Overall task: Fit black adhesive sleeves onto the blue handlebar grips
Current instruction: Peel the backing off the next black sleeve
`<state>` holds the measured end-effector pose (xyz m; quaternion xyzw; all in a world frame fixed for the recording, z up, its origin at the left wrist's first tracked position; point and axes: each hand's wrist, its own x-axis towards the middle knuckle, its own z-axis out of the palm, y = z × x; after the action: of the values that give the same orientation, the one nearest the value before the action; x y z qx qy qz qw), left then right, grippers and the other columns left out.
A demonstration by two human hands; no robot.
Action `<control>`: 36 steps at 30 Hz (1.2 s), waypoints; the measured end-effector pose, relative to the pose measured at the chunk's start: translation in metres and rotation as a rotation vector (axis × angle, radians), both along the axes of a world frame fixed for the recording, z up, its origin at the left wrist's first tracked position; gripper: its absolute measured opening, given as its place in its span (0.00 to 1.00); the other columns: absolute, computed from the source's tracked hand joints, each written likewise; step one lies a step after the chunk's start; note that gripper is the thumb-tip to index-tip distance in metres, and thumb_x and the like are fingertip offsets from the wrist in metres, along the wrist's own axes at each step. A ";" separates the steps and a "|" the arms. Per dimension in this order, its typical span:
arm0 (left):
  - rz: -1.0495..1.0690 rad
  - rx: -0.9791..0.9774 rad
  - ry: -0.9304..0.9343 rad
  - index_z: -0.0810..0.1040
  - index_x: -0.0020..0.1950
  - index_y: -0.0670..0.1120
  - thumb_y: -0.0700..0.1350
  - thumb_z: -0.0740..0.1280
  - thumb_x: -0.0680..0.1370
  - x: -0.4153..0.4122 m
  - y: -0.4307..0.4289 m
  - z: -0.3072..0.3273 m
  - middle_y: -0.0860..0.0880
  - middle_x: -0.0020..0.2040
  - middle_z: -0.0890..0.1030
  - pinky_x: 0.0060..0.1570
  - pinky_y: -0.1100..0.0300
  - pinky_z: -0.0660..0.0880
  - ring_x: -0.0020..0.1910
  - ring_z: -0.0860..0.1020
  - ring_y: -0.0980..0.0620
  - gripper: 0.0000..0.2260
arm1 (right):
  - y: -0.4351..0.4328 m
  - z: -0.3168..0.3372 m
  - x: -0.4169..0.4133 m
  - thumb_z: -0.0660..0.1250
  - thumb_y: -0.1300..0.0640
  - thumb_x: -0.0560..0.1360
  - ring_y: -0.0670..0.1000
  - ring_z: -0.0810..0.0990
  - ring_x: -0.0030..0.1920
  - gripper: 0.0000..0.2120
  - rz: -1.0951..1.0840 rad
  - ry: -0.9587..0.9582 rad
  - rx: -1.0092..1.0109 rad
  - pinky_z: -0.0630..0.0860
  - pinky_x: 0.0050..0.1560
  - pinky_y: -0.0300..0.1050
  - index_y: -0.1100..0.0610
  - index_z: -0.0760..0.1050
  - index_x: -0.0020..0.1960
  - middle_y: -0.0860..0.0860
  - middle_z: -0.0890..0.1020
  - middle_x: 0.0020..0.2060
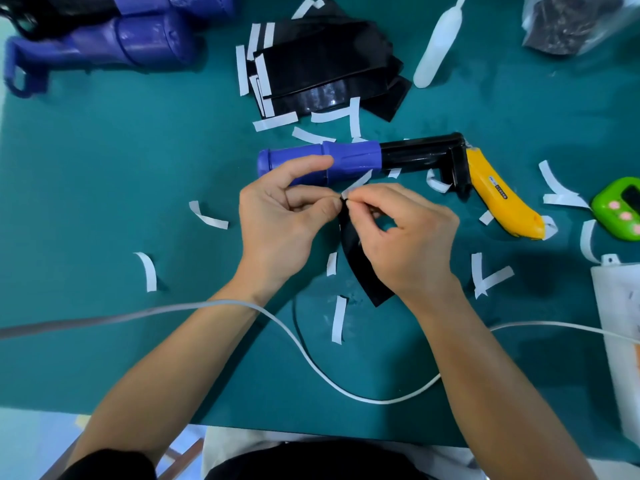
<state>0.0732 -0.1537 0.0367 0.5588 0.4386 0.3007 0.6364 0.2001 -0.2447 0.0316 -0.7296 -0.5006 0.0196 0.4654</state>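
While pinched together at frame centre, fingertips (337,202) of the left hand (280,226) and right hand (405,237) nipped the top corner of a black adhesive sleeve (360,268), apparently picking at its white backing strip (360,180); sleeve hung curling down toward the green mat (138,168). Judged as the peeling step. Next called for: stripping the backing clear, then wrapping onto the blue handlebar grip (346,159) lying just above the hands, beside the yellow utility knife (498,195).

A teal table (121,161) carries a blue grip (318,161), black sleeves (325,64), a yellow knife (498,195), white paper strips (339,317) and a white cable (311,355).
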 end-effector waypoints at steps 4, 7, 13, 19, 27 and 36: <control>-0.009 0.001 -0.006 0.83 0.57 0.52 0.32 0.74 0.73 0.000 0.000 0.001 0.48 0.40 0.88 0.51 0.51 0.83 0.38 0.83 0.50 0.19 | 0.000 0.003 -0.001 0.76 0.62 0.75 0.48 0.84 0.37 0.01 0.006 0.128 -0.029 0.80 0.40 0.45 0.60 0.87 0.46 0.50 0.87 0.40; -0.036 0.028 -0.013 0.85 0.55 0.57 0.33 0.74 0.73 -0.001 -0.001 0.000 0.48 0.40 0.88 0.51 0.48 0.83 0.38 0.83 0.48 0.21 | 0.000 0.005 -0.003 0.76 0.63 0.75 0.49 0.83 0.37 0.01 0.000 0.150 -0.049 0.79 0.40 0.45 0.60 0.86 0.45 0.50 0.87 0.39; -0.055 0.074 0.015 0.85 0.55 0.63 0.32 0.73 0.72 -0.002 0.000 -0.003 0.51 0.40 0.88 0.49 0.53 0.83 0.39 0.84 0.52 0.25 | 0.002 0.004 0.002 0.73 0.67 0.74 0.44 0.85 0.38 0.06 0.011 0.333 -0.063 0.81 0.42 0.42 0.59 0.87 0.45 0.46 0.87 0.39; -0.019 0.073 0.027 0.84 0.57 0.57 0.32 0.74 0.72 -0.001 0.000 0.000 0.51 0.40 0.88 0.49 0.49 0.82 0.38 0.83 0.51 0.22 | 0.007 0.005 0.004 0.72 0.66 0.74 0.51 0.85 0.33 0.06 -0.036 0.562 -0.061 0.81 0.35 0.51 0.57 0.86 0.43 0.45 0.85 0.32; 0.087 0.036 0.069 0.83 0.56 0.53 0.31 0.74 0.73 -0.002 0.003 0.002 0.52 0.38 0.88 0.47 0.63 0.79 0.37 0.83 0.57 0.19 | -0.002 0.025 0.064 0.69 0.62 0.66 0.51 0.71 0.25 0.08 -0.181 0.955 0.246 0.62 0.28 0.41 0.52 0.84 0.33 0.51 0.79 0.25; -0.065 0.236 0.541 0.80 0.40 0.58 0.37 0.72 0.74 -0.007 0.013 0.004 0.62 0.33 0.84 0.43 0.70 0.74 0.32 0.80 0.60 0.14 | -0.032 0.040 0.110 0.70 0.60 0.69 0.48 0.72 0.22 0.06 0.325 0.823 -0.644 0.65 0.24 0.35 0.56 0.82 0.34 0.53 0.80 0.25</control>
<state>0.0663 -0.1403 0.0405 0.7025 0.5361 0.1692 0.4363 0.3106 -0.2770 0.0712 -0.6806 -0.3522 0.5274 0.3669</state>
